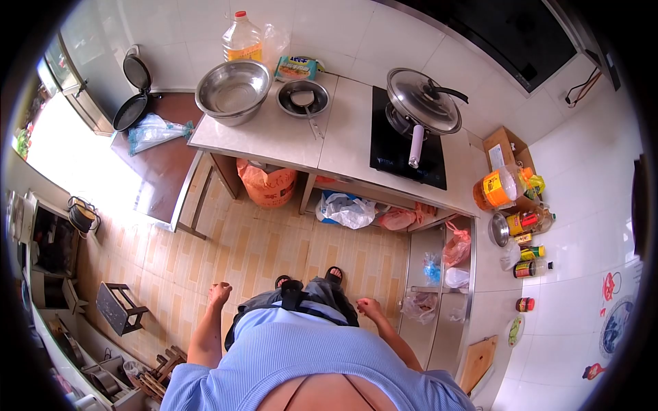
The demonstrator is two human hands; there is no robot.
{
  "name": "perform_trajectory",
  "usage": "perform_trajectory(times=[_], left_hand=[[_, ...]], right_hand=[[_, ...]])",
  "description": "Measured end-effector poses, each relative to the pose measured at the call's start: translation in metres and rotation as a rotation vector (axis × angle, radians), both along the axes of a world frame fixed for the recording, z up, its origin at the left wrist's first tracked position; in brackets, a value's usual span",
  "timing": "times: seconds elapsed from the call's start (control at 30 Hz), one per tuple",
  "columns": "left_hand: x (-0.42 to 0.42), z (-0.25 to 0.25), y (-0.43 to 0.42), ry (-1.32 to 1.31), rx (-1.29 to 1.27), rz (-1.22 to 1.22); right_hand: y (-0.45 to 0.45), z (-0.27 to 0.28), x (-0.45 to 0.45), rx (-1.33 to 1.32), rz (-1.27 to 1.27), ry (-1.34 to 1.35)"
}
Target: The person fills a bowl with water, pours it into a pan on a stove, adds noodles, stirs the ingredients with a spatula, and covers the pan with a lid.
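Observation:
My left hand (219, 293) hangs beside my body over the tiled floor, its fingers loosely curled with nothing seen in them. On the other side, my right hand (369, 307) is low near my hip, also curled, and no object shows in it. Both hands are apart from the counter. In front, a lidded pan (423, 103) with a pale handle sits on a black induction cooktop (409, 161). Farther left on the counter are a big steel bowl (233, 92) and a smaller bowl (282, 103) with a ladle (310, 113) in it.
Oil bottles and sauce bottles (528, 267) line the right counter, with a cutting board (478, 363) nearer me. A red bag (267, 185) stands under the front counter. A small black stool (122, 308) is at left. An open electric griddle (131, 111) rests on the brown table (168, 168).

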State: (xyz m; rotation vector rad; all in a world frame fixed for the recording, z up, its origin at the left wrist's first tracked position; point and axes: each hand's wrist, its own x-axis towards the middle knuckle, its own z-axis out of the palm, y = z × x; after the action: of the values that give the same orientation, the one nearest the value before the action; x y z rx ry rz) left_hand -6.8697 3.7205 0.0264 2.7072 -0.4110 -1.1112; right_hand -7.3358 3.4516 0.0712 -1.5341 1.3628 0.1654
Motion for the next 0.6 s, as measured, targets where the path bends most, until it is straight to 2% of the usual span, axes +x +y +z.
perform_trajectory(times=[0.6], left_hand=[[0.0023, 0.0028, -0.0041, -0.021, -0.047, -0.051]], right_hand=[[-0.0018, 0.0039, 0.0023, -0.005, -0.009, 0.016]])
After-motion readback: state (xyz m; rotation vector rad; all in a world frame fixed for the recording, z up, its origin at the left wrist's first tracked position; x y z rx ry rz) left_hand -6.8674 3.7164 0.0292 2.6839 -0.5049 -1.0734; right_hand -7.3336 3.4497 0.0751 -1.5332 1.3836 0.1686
